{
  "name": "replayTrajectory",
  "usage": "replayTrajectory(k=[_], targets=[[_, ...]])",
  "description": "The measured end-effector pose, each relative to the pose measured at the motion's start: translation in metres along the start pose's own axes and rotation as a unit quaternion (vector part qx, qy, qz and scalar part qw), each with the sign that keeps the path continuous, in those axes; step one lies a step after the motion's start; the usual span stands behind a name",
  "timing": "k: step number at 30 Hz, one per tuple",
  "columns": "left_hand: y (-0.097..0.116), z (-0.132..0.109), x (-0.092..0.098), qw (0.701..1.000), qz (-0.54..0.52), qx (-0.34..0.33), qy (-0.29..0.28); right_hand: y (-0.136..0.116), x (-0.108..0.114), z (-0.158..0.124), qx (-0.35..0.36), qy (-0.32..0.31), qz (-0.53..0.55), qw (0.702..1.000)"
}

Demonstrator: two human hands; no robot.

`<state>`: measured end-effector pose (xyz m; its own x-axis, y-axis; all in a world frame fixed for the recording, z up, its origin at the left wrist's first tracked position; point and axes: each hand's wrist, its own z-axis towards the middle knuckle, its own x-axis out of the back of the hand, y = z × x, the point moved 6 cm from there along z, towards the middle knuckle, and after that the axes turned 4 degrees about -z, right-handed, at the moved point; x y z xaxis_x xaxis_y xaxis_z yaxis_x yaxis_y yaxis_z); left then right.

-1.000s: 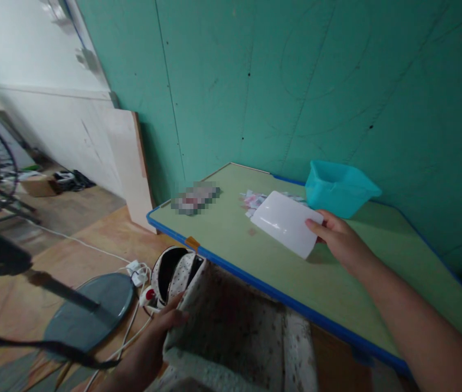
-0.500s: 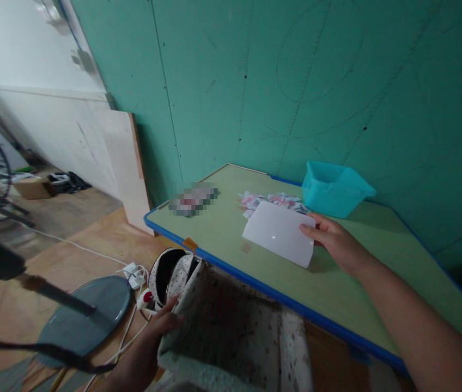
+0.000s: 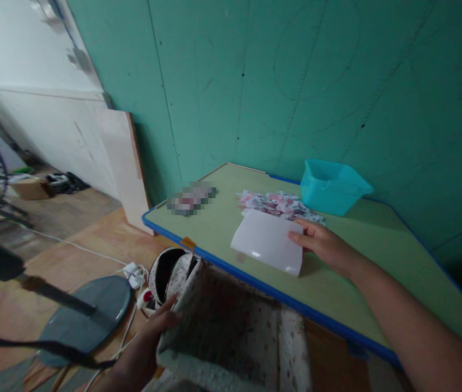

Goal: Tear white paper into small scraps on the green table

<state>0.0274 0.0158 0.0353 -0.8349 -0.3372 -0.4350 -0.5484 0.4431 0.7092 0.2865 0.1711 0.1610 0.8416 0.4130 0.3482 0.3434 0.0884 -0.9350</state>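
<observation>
My right hand (image 3: 316,239) pinches the right edge of a glossy white sheet (image 3: 269,239), slightly bowed, just above the pale green tabletop (image 3: 362,272). Behind the sheet lies a loose heap of pink and white paper scraps (image 3: 274,202), partly covered by it. Below the table's front edge, my left hand (image 3: 159,324) is closed on the left rim of a spotted white fabric bin (image 3: 231,326). The bin is tilted with its mouth toward me, and its inside is dark.
A turquoise plastic tub (image 3: 333,188) stands at the table's back right. A pixelated flat item (image 3: 192,198) lies at its left end. On the floor are a round grey stand base (image 3: 87,310), a power strip with cables (image 3: 135,275) and a spotted round case (image 3: 169,275).
My right hand has drawn the white sheet a little left and toward me, uncovering more scraps behind it. My left hand stays on the bin's rim.
</observation>
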Motion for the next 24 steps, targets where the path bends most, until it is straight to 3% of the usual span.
replayTrajectory(k=[6,16,24], targets=[[-0.003,0.004,0.007,1.0,-0.013,0.009,0.003,-0.003,-0.004,-0.004,-0.013,-0.017,0.03,0.999],[-0.004,0.001,0.003,0.999,-0.037,0.03,0.017,0.005,-0.014,-0.003,-0.036,-0.055,0.062,0.996],[-0.001,0.0,-0.003,0.999,-0.015,0.023,0.032,0.003,-0.019,-0.006,-0.037,-0.102,0.029,0.994]])
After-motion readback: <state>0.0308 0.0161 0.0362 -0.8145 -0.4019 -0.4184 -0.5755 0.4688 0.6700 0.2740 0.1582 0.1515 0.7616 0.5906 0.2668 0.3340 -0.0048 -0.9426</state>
